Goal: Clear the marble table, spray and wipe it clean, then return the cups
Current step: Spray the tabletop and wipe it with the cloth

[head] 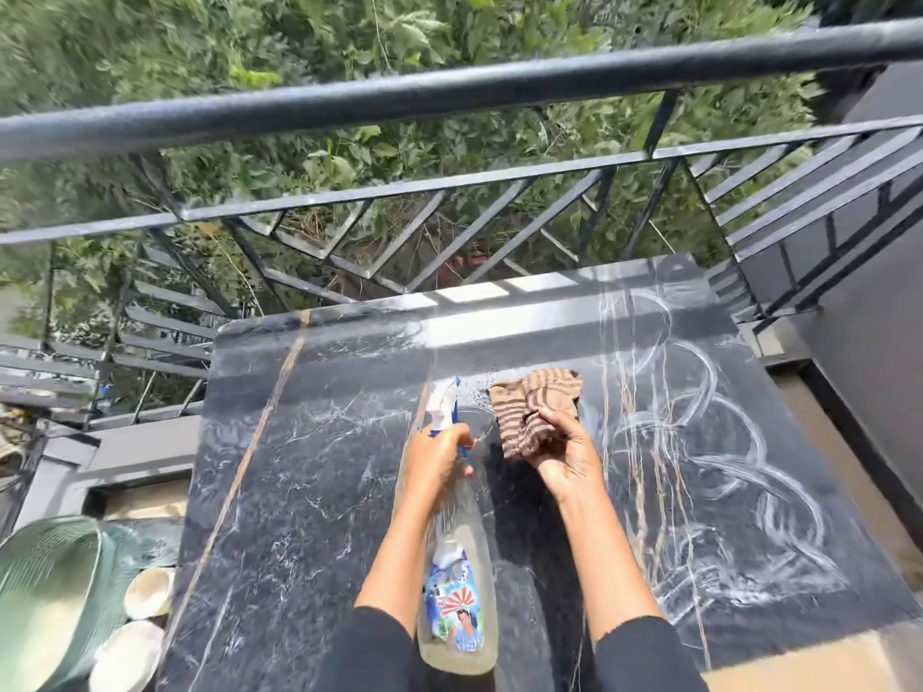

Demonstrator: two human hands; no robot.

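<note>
The black marble table (309,467) with white veins fills the middle of the view. My left hand (437,454) grips the neck of a clear spray bottle (457,591) with a colourful label, nozzle pointing away over the table. My right hand (564,457) holds a brown striped cloth (537,407) pressed on the tabletop beside the nozzle. White curved wipe streaks (719,467) cover the table's right half. Two cream cups (147,591) sit off the table at the lower left.
A black metal railing (449,92) runs behind the table, with green bushes beyond. A green woven chair or basket (55,591) stands at the lower left beside the cups. A dark wall (874,342) rises on the right.
</note>
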